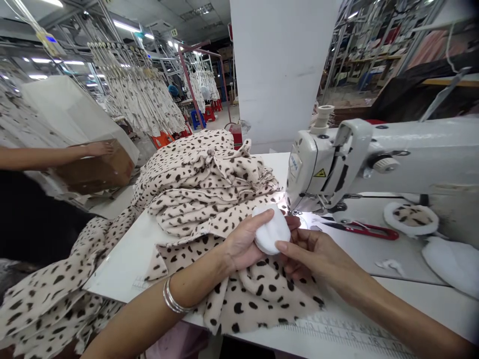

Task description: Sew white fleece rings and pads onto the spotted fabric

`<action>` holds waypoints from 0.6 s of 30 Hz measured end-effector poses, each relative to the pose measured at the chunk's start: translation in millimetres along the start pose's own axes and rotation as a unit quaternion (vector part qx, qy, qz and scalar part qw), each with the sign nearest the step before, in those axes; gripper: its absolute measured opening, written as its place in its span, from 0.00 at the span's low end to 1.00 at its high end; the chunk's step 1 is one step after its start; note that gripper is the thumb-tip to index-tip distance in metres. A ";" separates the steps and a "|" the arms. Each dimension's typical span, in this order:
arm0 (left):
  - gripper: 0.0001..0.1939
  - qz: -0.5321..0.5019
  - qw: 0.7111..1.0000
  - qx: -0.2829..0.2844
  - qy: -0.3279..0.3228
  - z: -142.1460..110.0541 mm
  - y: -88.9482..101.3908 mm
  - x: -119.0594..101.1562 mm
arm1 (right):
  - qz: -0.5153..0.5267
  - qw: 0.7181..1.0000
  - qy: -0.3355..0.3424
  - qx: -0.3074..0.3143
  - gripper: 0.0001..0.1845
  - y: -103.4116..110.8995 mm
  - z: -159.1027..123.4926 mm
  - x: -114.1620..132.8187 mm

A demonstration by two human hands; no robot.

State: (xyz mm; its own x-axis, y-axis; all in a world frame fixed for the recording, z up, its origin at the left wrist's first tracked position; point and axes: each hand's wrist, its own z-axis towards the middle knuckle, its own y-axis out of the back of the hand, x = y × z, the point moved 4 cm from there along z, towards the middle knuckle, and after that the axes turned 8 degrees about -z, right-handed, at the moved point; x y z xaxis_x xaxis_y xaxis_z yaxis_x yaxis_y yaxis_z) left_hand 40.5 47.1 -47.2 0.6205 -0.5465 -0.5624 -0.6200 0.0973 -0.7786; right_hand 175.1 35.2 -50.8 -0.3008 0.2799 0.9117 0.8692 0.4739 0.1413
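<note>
the left hand (245,244) and the right hand (314,257) are together, both closed on a white padded cup (272,230): the left lies over its rounded face while the right pinches its lower edge between thumb and fingers. the cup is held above a heap of cream fabric with dark brown spots (209,199), close to the front of a white industrial sewing machine (337,169), and the heap spreads across the white table (123,269) and over its edge. beyond the hands lie red-handled thread snips (359,229). as things lie, one round pad (410,219) beside the machine already shows spotted fabric on its face inside a white rim, while the cup in the hands shows bare white, as does another white pad (452,264) at the right of the table. whether any of the heap has been stitched cannot be told. a measuring scale (348,334) runs along the near table edge, and at the far left a co-worker's hand (99,148) rests on a cardboard box (97,169).
</note>
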 end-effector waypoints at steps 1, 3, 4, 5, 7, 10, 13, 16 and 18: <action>0.16 0.004 1.000 -0.003 -0.008 -0.6 0.0 -0.6 | 0.000 1.000 -0.007 0.008 0.24 -1.1 -0.6 -0.5; 0.17 0.023 0.999 -0.008 -0.025 -2.3 -0.9 -2.0 | 0.008 1.000 -0.012 0.028 0.25 -3.4 -1.5 -1.2; 0.18 0.037 0.999 -0.011 -0.031 -3.2 -1.7 -2.4 | 0.016 0.999 -0.011 0.039 0.25 -4.5 -1.8 -1.3; 0.18 0.052 0.998 -0.015 -0.036 -4.0 -2.5 -2.6 | 0.025 0.998 -0.011 0.049 0.25 -5.5 -2.1 -1.6; 0.18 0.077 0.996 -0.018 -0.043 -5.5 -4.4 -2.6 | 0.044 0.997 -0.016 0.060 0.23 -7.1 -2.3 -2.7; 0.17 0.090 0.995 -0.016 -0.050 -6.6 -7.3 -2.1 | 0.060 0.996 -0.025 0.063 0.20 -9.1 -1.4 -5.3; 0.16 0.090 0.995 -0.007 -0.046 -6.5 -10.3 -1.4 | 0.057 0.996 -0.023 0.062 0.19 -10.5 0.5 -8.3; 0.15 0.066 0.997 -0.012 -0.043 -5.6 -11.7 -1.5 | 0.060 0.996 -0.020 0.064 0.18 -11.5 2.2 -9.9; 0.14 0.045 0.998 -0.033 -0.042 -4.8 -10.2 -1.6 | 0.068 0.995 -0.014 0.068 0.18 -12.1 2.7 -9.5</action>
State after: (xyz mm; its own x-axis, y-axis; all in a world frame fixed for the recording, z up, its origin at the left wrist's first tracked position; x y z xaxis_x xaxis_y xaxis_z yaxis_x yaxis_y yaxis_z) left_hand 43.4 43.0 -37.0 0.5979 -0.4662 -0.6521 -0.7030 0.0860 -0.7060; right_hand 166.4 29.0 -62.1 -0.1965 0.3724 0.9070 0.8420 0.5382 -0.0385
